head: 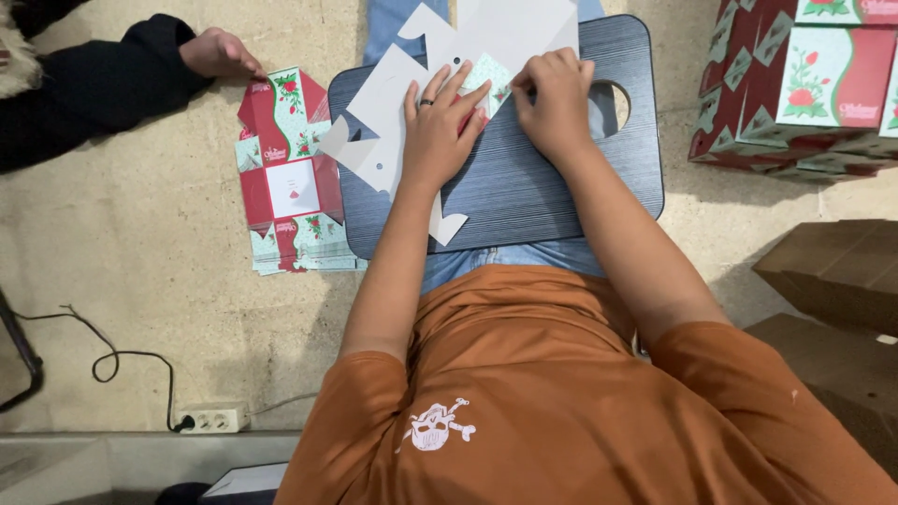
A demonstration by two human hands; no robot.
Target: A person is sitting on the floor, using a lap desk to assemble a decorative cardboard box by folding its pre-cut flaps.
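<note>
Item: flat carton blank, white side up, with a patch of its printed red, green and rose face showing at the fold. Position: lying on a dark grey lap board with a round hole near its far right corner; the board rested across the person's knees, over blue jeans.

Left hand: laid open and flat on the blank, fingers spread, a dark ring on one finger, pressing the card down against the board.

Right hand: closed in a loose fist beside the left, knuckles up, fingertips tucked onto the folded flap; whether it pinched the flap or only pressed it could not be told.

Step in hand, as judged: creasing one flap of the blank, the left hand anchoring, the right working the fold. The next move would call for a firm press along the crease while the card stayed square on the board, since the blank overhung the board's left edge and could slip.

Adjoining items: a stack of printed flat cartons on the floor, just left of the board. A co-worker's hand in a black sleeve, touching the top of that stack. Made-up boxes of the same print, piled at upper right. Brown cardboard cases at right. A white power strip with a black cable at lower left.
</note>
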